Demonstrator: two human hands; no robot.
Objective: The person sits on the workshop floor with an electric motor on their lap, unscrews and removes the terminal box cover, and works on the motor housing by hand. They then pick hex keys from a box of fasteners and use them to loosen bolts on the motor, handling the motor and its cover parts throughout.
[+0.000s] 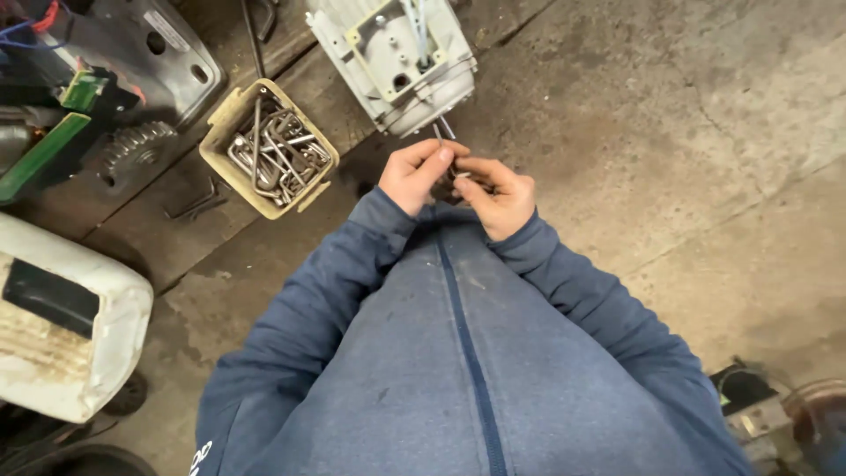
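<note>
Two hands met close above the blue jacket (458, 370): the left hand (414, 174) pinched thin metal hex keys (441, 133) between thumb and fingers, while the right hand (498, 196) curled shut around their lower ends. Far left, a tan box (226, 115) held more keys, just beside a grey motor housing (397, 57).

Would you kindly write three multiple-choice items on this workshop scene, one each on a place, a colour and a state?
1. Where is the tray of hex keys?
A. left of the hands
B. right of the hands
C. on the person's lap

2. What colour are the person's sleeves?
A. red
B. blue
C. yellow

3. How are the left hand and right hand?
A. far apart
B. flat on the floor
C. together, pinching thin metal keys

Key: 1 A, the tray lies left of them; 2 B, both sleeves are blue; 3 C, fingers meet around the keys.
</note>
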